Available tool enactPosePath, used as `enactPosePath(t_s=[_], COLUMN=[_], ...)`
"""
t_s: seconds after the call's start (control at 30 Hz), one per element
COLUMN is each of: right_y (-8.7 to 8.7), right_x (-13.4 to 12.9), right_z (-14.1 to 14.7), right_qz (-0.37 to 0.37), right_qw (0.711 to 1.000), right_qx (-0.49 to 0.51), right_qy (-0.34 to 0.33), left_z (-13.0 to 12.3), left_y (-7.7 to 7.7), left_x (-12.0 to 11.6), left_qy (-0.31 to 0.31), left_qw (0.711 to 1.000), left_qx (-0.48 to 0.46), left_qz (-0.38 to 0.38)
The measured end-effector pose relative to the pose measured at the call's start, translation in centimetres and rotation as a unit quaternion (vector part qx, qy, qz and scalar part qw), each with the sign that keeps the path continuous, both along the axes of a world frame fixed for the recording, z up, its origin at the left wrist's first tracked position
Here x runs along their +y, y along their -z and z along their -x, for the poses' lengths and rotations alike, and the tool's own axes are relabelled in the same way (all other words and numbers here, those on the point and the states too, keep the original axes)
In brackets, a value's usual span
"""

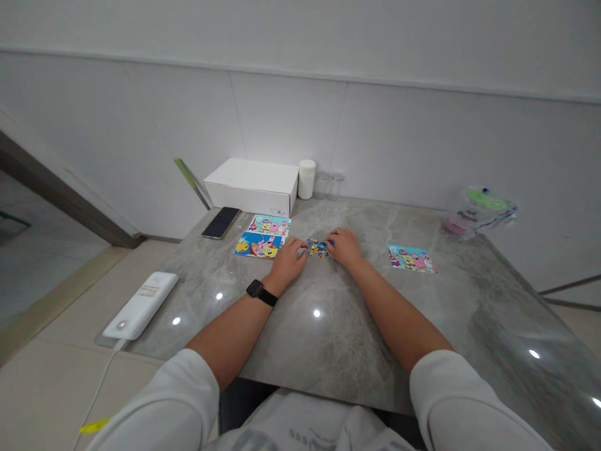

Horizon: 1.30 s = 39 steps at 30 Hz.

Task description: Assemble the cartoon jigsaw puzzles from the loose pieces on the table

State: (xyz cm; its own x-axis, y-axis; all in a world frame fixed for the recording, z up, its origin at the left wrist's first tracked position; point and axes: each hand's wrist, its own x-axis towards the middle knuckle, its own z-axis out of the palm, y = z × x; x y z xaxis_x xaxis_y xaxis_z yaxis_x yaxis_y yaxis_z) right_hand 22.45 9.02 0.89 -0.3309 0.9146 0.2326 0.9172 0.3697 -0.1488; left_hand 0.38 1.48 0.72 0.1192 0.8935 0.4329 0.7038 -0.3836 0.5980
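Note:
A small heap of blue and yellow jigsaw puzzle pieces [318, 248] lies on the grey marbled table [323, 351], between my two hands. At its left edge is my left hand [290, 260], with curled fingers close together; what they hold, if anything, is too small to make out. My right hand [345, 246] is at the right edge, its fingers closed on a small blue puzzle piece. Beside my left hand lies a blue cartoon picture [258, 245], partly covered by that hand. Just behind it is a lighter cartoon picture [269, 225]. Another cartoon picture [412, 259] lies to the right.
At the back stand a white box [253, 185], a white bottle [307, 180] and clear cups [329, 185]. A phone [221, 223] lies at the left. A white power bank-like device [142, 305] with a cable sits on the left edge. A plastic bag [479, 213] rests back right.

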Motion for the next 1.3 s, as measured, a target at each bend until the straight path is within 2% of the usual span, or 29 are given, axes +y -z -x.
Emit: enactPosePath(t_s=[0.17, 0.33, 0.57, 0.73, 1.03, 1.3], right_y=[0.7, 1.3, 1.3, 1.2, 1.1, 1.2], right_x=[1.0, 1.7, 1.3, 1.0, 1.5, 1.5], right_z=[-1.1, -1.4, -1.6, -1.9, -0.5, -0.8], right_qz=[-0.006, 0.007, -0.015, -0.021, 0.014, -0.044], right_qw=[0.998, 0.997, 0.993, 0.993, 0.994, 0.990], right_qx=[0.030, 0.043, 0.066, 0.070, 0.051, 0.119], right_qy=[0.052, 0.060, 0.097, 0.093, 0.100, 0.067], left_z=[-0.4, -0.6, -0.7, -0.8, -1.1, -1.1], left_y=[0.4, 0.6, 0.1, 0.1, 0.5, 0.9], left_x=[0.2, -0.1, -0.3, -0.4, -0.3, -0.1], left_qy=[0.021, 0.037, 0.039, 0.047, 0.066, 0.080], left_qw=[1.000, 0.999, 0.999, 0.998, 0.997, 0.995], left_qx=[0.001, -0.009, -0.020, -0.024, -0.026, -0.046], left_qz=[0.002, 0.014, 0.026, 0.026, 0.023, 0.033])
